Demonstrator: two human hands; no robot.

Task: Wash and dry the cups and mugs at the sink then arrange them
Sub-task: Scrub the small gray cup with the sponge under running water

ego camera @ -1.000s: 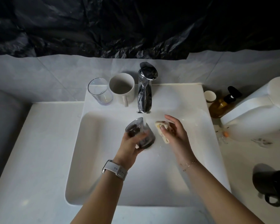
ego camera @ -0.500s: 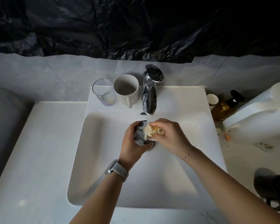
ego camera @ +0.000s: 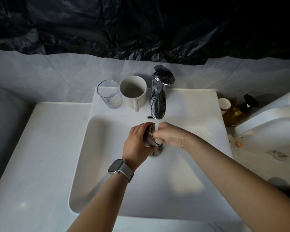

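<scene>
Glass cup (ego camera: 150, 138), wet and judged slippery and fragile, was held on its side under the tap stream over the sink (ego camera: 107, 148), gripped around its wall by the left hand (ego camera: 137, 141); the right hand's (ego camera: 169, 134) fingers were curled on a sponge (ego camera: 158, 140) at its mouth.

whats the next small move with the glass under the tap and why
Probably keep twisting the sponge inside the dark glass: the right hand has it pushed into the mouth, the left hand grips the glass, and the water stream falls right there.
</scene>
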